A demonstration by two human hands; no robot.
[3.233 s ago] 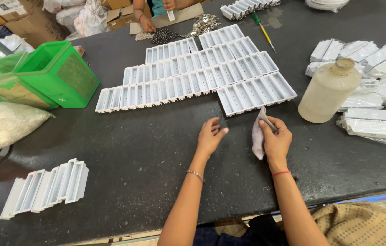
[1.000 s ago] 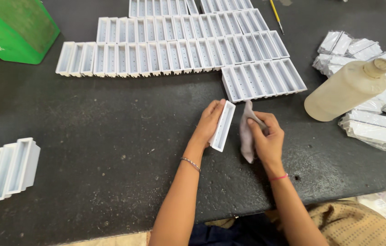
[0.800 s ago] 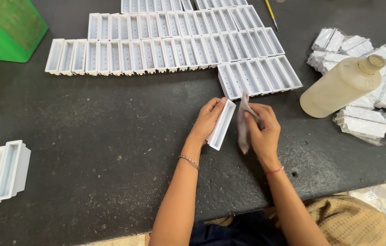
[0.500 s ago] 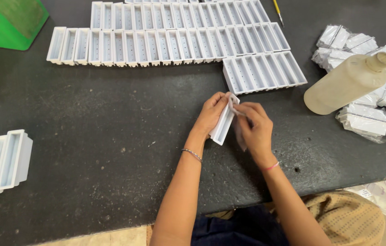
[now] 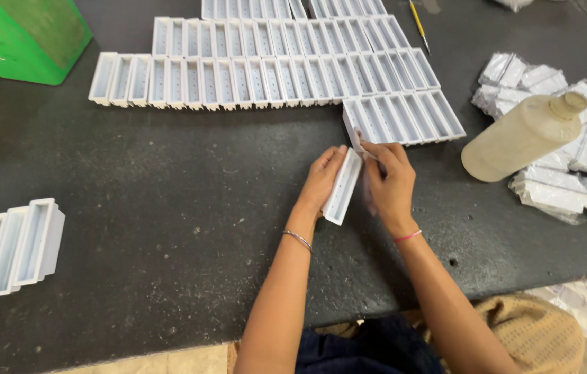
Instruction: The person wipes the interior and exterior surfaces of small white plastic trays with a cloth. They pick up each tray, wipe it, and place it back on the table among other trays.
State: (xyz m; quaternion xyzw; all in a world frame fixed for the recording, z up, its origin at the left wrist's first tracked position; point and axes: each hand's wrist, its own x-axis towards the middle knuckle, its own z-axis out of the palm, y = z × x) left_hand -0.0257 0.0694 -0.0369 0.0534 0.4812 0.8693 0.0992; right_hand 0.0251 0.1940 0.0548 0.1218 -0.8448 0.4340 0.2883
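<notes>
On the dark table (image 5: 169, 208), left hand (image 5: 321, 181) holds an empty white tray (image 5: 343, 185).

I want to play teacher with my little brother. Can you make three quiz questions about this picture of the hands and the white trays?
1. True or false: the left hand holds a long white tray.
2. What lies tilted on the wrapped white packets? A) a green bin B) a pale plastic bottle C) a yellow pencil
3. Fill in: the right hand pinches a small white ____ at the tray's top end.

Key: 1 true; 2 B; 3 cloth.
</notes>
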